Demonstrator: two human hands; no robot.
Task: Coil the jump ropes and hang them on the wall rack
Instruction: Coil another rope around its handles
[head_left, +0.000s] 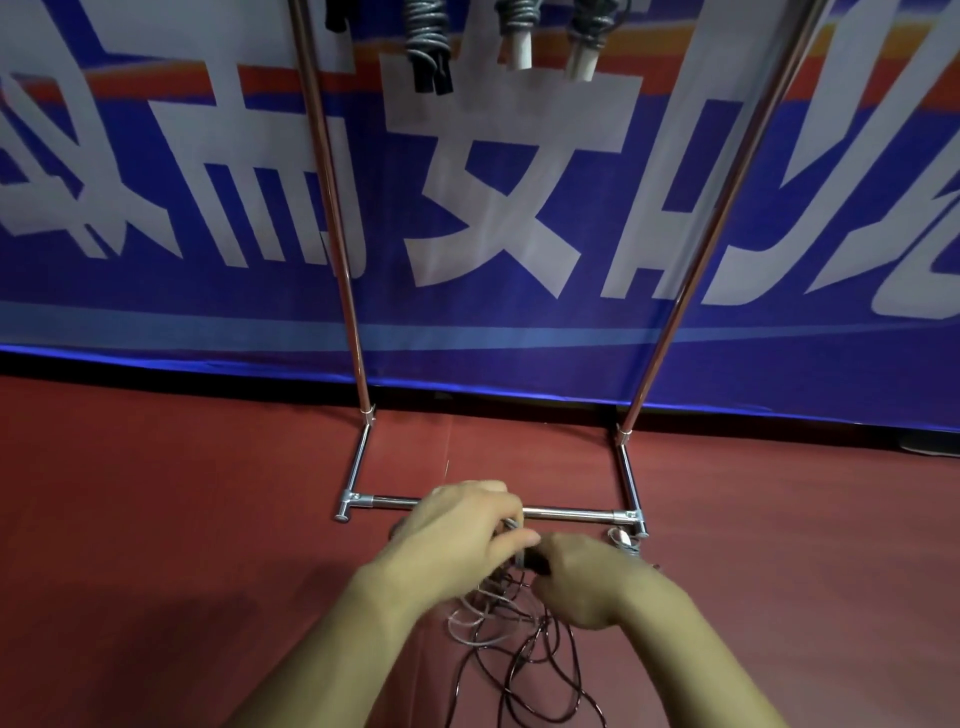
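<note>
Your 2 hands meet over the tangled jump rope (519, 642) on the near floor (182, 519).
Your right hand (597, 582) curls round a black handle (536, 559). Your left hand (462, 525) is curled at its end, and I cannot tell what it holds. The rope lies just near of the rack (571, 515), where coiled ropes (427, 36) hang far above.

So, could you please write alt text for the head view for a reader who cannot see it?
A person's left hand and right hand meet over tangled jump ropes on a red floor, the left curled round the cords, the right gripping a black handle. Beyond stands a chrome rack before a blue banner, with coiled ropes hanging above.
</note>
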